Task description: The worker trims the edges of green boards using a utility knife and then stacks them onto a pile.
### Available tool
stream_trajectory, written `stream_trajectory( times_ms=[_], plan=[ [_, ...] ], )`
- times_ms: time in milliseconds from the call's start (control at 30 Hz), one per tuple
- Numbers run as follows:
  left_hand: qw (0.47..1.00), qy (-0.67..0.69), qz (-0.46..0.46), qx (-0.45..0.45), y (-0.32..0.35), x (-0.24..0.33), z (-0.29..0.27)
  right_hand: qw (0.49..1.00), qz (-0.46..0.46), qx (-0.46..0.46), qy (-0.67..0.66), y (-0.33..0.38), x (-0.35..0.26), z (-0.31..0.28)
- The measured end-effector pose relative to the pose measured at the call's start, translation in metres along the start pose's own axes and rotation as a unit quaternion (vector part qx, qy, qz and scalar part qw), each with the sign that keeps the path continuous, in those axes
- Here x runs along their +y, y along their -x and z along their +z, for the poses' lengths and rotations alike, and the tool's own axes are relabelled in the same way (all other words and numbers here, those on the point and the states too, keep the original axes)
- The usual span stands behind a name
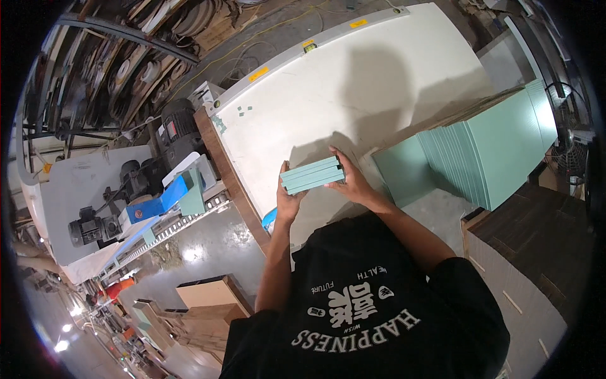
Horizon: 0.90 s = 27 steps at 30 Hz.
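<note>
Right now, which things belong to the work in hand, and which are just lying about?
In hand:
small stack of green panels, held by left hand and right hand
white worktable
fanned green panels

Lying about:
blue machine part
motor
brown boards

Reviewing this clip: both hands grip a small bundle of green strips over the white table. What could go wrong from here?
The green strips are pinched only at their ends between the left hand and right hand, so middle pieces might slip out. Just right, the fanned stack of green panels overhangs the white table; an elbow could nudge it.

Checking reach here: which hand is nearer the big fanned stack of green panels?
Right hand: it grips the small green stack's end facing the big stack. Left hand holds the far end.
</note>
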<state>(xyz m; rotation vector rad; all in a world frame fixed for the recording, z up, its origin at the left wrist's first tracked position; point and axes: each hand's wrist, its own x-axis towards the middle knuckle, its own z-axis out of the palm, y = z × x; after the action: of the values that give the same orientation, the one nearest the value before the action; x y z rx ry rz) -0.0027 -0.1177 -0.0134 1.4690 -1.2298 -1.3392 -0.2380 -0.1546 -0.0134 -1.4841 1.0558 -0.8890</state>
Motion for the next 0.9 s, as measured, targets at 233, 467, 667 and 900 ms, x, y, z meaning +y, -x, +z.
stream_trajectory(
  times_ms=[233, 467, 667, 900],
  plan=[
    [0.98, 0.179, -0.074, 0.043, 0.007, 0.022, 0.025, 0.999, -0.028, 0.031, -0.033, 0.004, 0.004, 0.009],
    [0.994, 0.026, -0.104, 0.031, 0.005, -0.011, 0.001, 0.998, -0.009, -0.027, 0.049, -0.002, -0.002, -0.016],
    [0.905, 0.21, -0.37, 0.007, -0.001, -0.031, -0.014, 0.997, -0.035, -0.032, 0.067, -0.008, 0.004, -0.033],
    [0.806, 0.452, -0.361, -0.124, 0.01, -0.007, -0.011, 0.981, -0.073, -0.081, 0.158, 0.022, -0.038, -0.032]
  ],
)
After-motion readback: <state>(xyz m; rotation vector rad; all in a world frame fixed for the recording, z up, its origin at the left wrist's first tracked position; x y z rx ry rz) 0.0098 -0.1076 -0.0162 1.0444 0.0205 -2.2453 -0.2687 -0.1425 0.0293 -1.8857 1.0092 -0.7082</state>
